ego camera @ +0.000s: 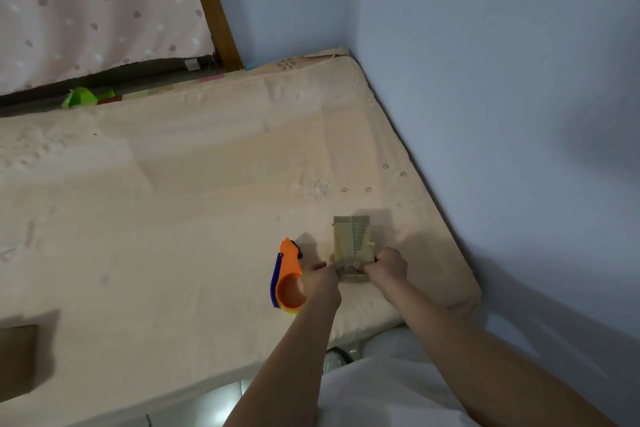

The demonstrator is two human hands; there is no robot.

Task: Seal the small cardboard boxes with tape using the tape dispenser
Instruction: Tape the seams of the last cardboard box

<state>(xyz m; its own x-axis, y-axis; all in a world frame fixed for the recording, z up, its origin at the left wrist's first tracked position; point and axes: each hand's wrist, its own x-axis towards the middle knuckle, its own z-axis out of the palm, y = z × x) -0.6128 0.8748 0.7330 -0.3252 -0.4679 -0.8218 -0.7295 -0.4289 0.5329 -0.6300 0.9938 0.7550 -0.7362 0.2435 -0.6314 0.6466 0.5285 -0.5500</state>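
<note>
The box (350, 246) lies on the mattress (194, 191) at about five o'clock from the frame's centre, close to the mattress's near right corner. It is small, tan cardboard, with a strip of pale tape running along its top; its far end points toward twelve o'clock.

Both hands meet at the box's near end. The right hand (387, 267) comes in from five o'clock and its grip is closed on the near right corner of the box, fingers curled over the edge. The left hand (320, 279) comes in from six o'clock and touches the box's near left side; its thumb points toward the box. The dispenser (288, 279), orange with a blue blade guard along its left edge, sits just at nine o'clock of that hand, touching it. The hand hides part of the roll, so whether the left grip is closed on the dispenser I cannot tell.

At eight o'clock, at the frame's left edge, part of a second box (17, 360), brown, rests on the mattress, well apart from the hands. At eleven o'clock, beyond the mattress's far edge, lies a green scrap (83, 97) below a spotted pink curtain (93, 7). A blue wall (485, 80) runs along the mattress's right side.
</note>
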